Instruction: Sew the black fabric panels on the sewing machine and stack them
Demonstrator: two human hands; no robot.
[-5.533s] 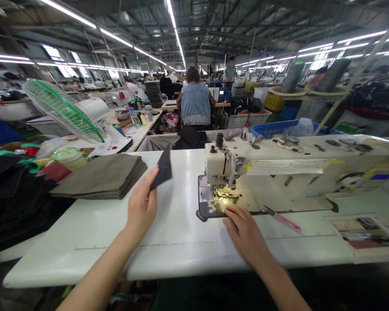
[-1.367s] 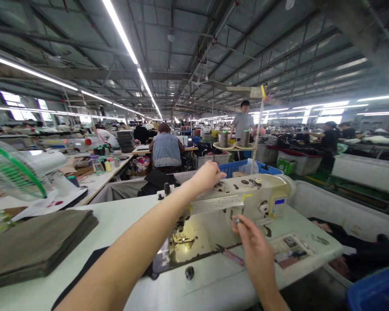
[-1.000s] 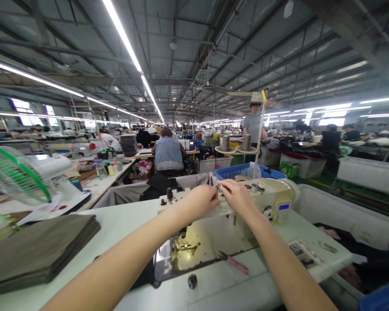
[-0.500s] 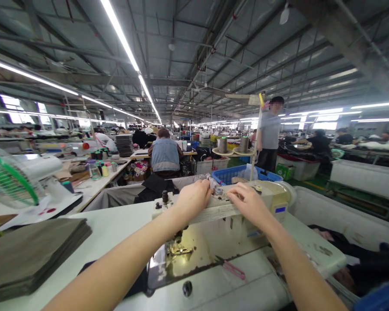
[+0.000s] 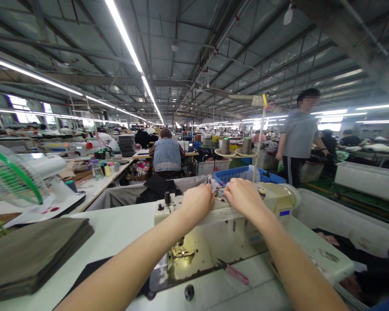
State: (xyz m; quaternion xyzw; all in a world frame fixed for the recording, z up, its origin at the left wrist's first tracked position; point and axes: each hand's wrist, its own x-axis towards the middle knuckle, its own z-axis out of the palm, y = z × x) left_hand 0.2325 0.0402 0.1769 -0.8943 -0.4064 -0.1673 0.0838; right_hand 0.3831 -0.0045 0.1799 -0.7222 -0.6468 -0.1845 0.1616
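Both hands are up on top of the sewing machine [image 5: 275, 196], on either side of a small round metal part [image 5: 220, 192]. My left hand [image 5: 198, 201] is closed, fingers curled over the far edge of the machine's arm. Just to the right, my right hand [image 5: 243, 196] is closed too, its fingertips pinched close to that metal part. Whatever lies in the fingers is hidden or too thin to see. Below them, the presser foot [image 5: 183, 253] sits over the shiny bed plate. Pink-handled thread snips [image 5: 236, 274] lie at the plate's front edge.
On the left are a stack of dark cloth pieces [image 5: 35, 255] and a fan [image 5: 45, 168]. Thread cones [image 5: 226, 146] stand behind the machine, near a blue basket [image 5: 269, 176]. A white bin [image 5: 343, 211] flanks the right side. A person [image 5: 300, 134] walks beyond.
My right hand has shifted left and turned its knuckles up, nearer the round metal part. The left hand stays about in place. The person behind has moved right.
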